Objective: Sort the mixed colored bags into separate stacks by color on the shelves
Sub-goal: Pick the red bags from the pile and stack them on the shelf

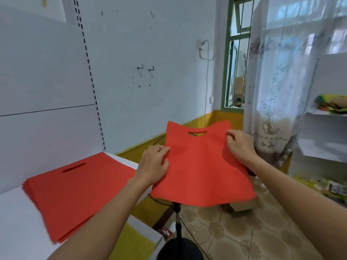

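Observation:
I hold a flat red bag [199, 171] with a cut-out handle in the air, to the right of the shelf. My left hand [154, 164] pinches its left edge, and my right hand [239, 145] pinches its right edge near the top. A stack of red bags [71, 192] lies flat on the white shelf [16, 222] at the lower left. On the lower shelf below it lies a yellow bag [135, 239], partly hidden by my left forearm.
A standing fan [178, 222] on a black pole is under the held bag. A second white shelf unit [323, 147] at the right carries mixed coloured bags [332, 104]. A curtained window sits behind, above tiled floor.

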The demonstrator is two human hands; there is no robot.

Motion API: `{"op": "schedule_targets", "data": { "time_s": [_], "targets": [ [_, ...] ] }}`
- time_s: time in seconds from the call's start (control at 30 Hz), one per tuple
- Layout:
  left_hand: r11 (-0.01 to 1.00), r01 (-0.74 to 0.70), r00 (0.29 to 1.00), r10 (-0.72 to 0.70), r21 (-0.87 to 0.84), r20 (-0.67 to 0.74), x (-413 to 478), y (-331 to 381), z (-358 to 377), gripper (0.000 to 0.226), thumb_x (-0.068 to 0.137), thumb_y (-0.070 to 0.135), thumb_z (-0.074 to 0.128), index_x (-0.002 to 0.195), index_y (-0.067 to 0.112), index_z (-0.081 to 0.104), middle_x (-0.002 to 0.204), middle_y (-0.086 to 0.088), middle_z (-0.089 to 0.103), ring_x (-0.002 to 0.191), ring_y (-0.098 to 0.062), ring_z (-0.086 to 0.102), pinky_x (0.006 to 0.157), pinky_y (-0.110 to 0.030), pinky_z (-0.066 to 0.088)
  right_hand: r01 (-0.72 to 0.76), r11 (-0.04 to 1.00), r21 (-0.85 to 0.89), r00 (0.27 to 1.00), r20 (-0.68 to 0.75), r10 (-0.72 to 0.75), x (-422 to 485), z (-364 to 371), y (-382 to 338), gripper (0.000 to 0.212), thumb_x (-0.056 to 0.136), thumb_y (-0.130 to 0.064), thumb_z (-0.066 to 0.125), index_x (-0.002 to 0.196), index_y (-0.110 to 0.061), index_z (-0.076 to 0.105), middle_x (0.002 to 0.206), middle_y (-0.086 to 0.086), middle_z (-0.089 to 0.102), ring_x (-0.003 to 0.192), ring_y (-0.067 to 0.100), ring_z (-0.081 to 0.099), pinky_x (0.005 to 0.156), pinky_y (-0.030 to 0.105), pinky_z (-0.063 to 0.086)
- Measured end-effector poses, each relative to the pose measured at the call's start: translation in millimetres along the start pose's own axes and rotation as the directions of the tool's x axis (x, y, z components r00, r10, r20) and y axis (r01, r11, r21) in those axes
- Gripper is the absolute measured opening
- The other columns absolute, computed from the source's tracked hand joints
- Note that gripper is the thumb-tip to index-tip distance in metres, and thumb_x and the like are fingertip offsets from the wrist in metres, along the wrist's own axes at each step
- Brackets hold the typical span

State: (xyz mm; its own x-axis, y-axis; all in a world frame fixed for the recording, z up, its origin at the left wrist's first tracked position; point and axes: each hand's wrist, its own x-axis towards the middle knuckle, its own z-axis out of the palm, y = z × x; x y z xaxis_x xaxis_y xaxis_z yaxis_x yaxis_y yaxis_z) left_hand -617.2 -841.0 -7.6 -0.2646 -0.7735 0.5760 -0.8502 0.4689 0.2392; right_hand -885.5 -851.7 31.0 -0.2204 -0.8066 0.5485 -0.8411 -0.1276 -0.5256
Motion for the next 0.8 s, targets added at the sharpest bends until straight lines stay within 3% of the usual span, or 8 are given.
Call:
{"op": "schedule_targets", "data": {
  "time_s": [0.13, 0.3, 0.5, 0.6, 0.8],
  "targets": [
    [0.985, 0.133, 0.991, -0.129, 0.109, -0.039, 13, -44, -7, 0.048, 0.085, 0.024, 0.043, 0.130, 0.011, 0.053, 0.120, -0.007, 0.058, 0.112, -0.026, 0.049, 0.097, -0.033, 0.034, 0.071, 0.995, 0.072, 0.995, 0.072, -0.076, 45, 53, -22, 0.034, 0.092, -0.007, 0.042, 0.121, -0.001, 0.059, 0.127, 0.018, 0.057, 0.121, 0.031, 0.050, 0.101, 0.033, 0.035],
    [0.903, 0.392, 0.915, -0.362, 0.175, -0.178, 1, -103, -38, 0.049, 0.081, 0.025, 0.040, 0.124, 0.011, 0.059, 0.118, -0.009, 0.061, 0.110, -0.029, 0.052, 0.096, -0.038, 0.037, 0.271, 0.933, 0.235, 0.933, 0.173, -0.315, 88, 127, -88, 0.035, 0.092, -0.004, 0.042, 0.122, 0.001, 0.058, 0.129, 0.019, 0.057, 0.122, 0.030, 0.050, 0.100, 0.030, 0.032],
    [0.731, 0.643, 0.755, -0.559, 0.226, -0.342, -42, -132, -81, 0.056, 0.075, 0.029, 0.035, 0.121, 0.012, 0.062, 0.118, -0.010, 0.062, 0.110, -0.030, 0.053, 0.098, -0.040, 0.039, 0.421, 0.806, 0.416, 0.800, 0.249, -0.546, 100, 188, -172, 0.035, 0.089, -0.005, 0.043, 0.120, 0.001, 0.058, 0.126, 0.021, 0.056, 0.120, 0.033, 0.050, 0.103, 0.037, 0.036],
    [0.644, 0.729, 0.674, -0.618, 0.230, -0.406, -69, -128, -92, 0.057, 0.074, 0.030, 0.036, 0.122, 0.013, 0.061, 0.120, -0.009, 0.061, 0.112, -0.029, 0.052, 0.100, -0.039, 0.039, 0.454, 0.744, 0.490, 0.722, 0.287, -0.629, 86, 210, -200, 0.038, 0.089, -0.007, 0.046, 0.125, 0.000, 0.056, 0.130, 0.020, 0.055, 0.122, 0.032, 0.049, 0.103, 0.035, 0.035],
    [0.494, 0.853, 0.515, -0.746, 0.167, -0.422, -118, -116, -92, 0.065, 0.067, 0.036, 0.041, 0.127, 0.015, 0.056, 0.128, -0.006, 0.056, 0.118, -0.024, 0.049, 0.101, -0.033, 0.036, 0.461, 0.683, 0.567, 0.556, 0.415, -0.720, 40, 247, -221, 0.043, 0.088, -0.015, 0.048, 0.128, 0.000, 0.047, 0.128, 0.019, 0.048, 0.120, 0.033, 0.046, 0.102, 0.037, 0.036]
  ]
}}
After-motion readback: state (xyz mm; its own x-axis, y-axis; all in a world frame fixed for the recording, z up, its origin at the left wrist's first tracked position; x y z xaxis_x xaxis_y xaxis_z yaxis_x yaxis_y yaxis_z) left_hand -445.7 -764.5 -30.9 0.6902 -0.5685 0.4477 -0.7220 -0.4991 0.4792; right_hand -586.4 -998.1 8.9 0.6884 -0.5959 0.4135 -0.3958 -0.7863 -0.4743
